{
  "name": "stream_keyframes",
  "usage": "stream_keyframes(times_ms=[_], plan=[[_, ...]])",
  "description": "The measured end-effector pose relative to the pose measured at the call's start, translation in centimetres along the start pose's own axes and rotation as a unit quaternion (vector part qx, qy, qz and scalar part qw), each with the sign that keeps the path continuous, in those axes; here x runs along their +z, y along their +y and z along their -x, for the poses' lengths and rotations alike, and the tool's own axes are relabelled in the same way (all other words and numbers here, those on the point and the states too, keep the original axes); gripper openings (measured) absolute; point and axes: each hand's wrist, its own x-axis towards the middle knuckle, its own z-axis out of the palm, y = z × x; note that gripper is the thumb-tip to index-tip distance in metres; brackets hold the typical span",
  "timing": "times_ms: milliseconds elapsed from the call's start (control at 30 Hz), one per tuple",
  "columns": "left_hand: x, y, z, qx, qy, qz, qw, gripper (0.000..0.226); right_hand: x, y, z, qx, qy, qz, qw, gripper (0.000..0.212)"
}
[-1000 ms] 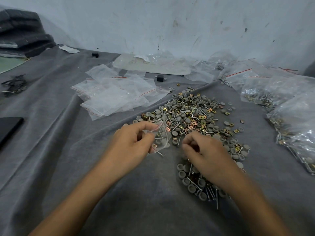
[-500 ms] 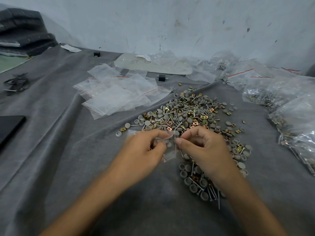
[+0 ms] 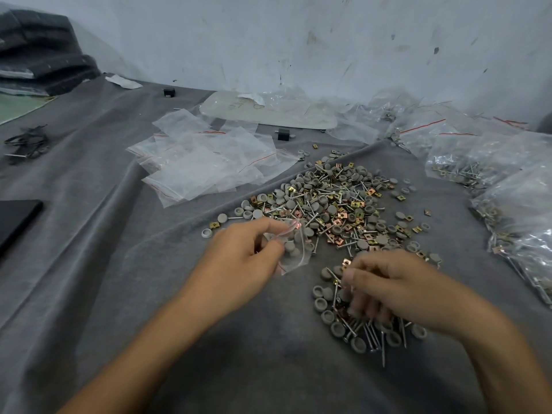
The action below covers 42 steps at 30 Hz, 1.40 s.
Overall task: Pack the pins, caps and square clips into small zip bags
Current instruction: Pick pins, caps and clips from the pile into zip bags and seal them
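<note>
We log: grey felt cloth (image 3: 89,294) across the frame | mixed heap of grey round caps, steel pins and brass square clips (image 3: 334,204) centre-right | stack of empty clear zip bags (image 3: 203,168) upper centre-left | left hand (image 3: 239,264) mid-frame pinches small clear zip bag (image 3: 298,258), caps inside | right hand (image 3: 388,288) lower right, fingers curled over smaller pile (image 3: 328,318); grip we cannot tell.

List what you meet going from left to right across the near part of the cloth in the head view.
Black flat slab → left hand → small zip bag that it pinches → right hand over the loose parts → filled bags.
</note>
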Motion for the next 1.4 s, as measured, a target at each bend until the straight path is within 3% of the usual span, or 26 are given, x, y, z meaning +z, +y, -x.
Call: stream_keyframes(times_ms=[100, 233, 300, 467, 833, 1100, 1400], plan=[[0.0, 0.0, -0.1, -0.005, 0.000, 0.001, 1.000, 0.025, 0.1, 0.1, -0.6, -0.081, 0.117, 0.023, 0.990, 0.018], [-0.3, 0.1, -0.2, -0.009, 0.007, 0.015, 1.000, 0.027, -0.2, 0.4, -0.4, -0.113, 0.150, -0.011, 0.982, 0.020], [-0.4, 0.2, -0.2, -0.012, 0.010, 0.021, 1.000, 0.025, -0.5, 0.5, -0.2, -0.122, 0.146, -0.015, 0.982, 0.016], [-0.4, 0.3, -0.2, -0.018, 0.007, 0.019, 1.000, 0.022, -0.6, 1.1, 0.1, -0.074, 0.091, 0.101, 0.988, 0.006], [-0.5, 0.3, -0.1, -0.017, 0.006, 0.022, 1.000, 0.024, 0.1, 1.2, -0.3, -0.032, 0.037, 0.226, 0.973, 0.011], [-0.7, 0.4, 0.0, -0.010, 0.003, 0.020, 1.000, 0.023, -0.3, 1.8, -0.5, -0.028, 0.049, 0.094, 0.994, 0.012], [-0.2, 0.0, 0.0, -0.006, -0.009, -0.012, 1.000, 0.025, -0.4, 0.5, -0.7, -0.119, 0.197, -0.080, 0.970, 0.020]])
